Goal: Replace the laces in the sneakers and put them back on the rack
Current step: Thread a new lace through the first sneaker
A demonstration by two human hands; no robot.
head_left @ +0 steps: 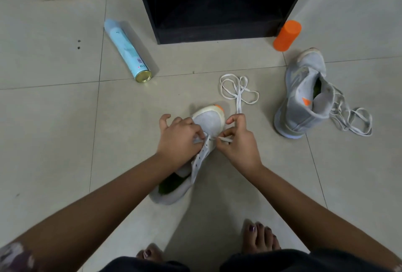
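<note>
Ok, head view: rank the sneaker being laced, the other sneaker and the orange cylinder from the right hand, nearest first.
1. Sneaker being laced, against the right hand pinching its lace.
2. Other sneaker, to the right.
3. Orange cylinder, farther ahead.

Sneaker (207, 120) matt cloth mesh; spray can (127, 50) glossy w/ metal base; floor (54, 108) smooth tile.

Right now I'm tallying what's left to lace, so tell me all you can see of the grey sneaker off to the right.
The grey sneaker is a fabric-looking high-top with a pale sole, a small orange mark by the collar and green inside. It seems tipped on its side on the tiled floor, toe toward the orange cylinder. Its white lace hangs loose, looped beside it.
</note>
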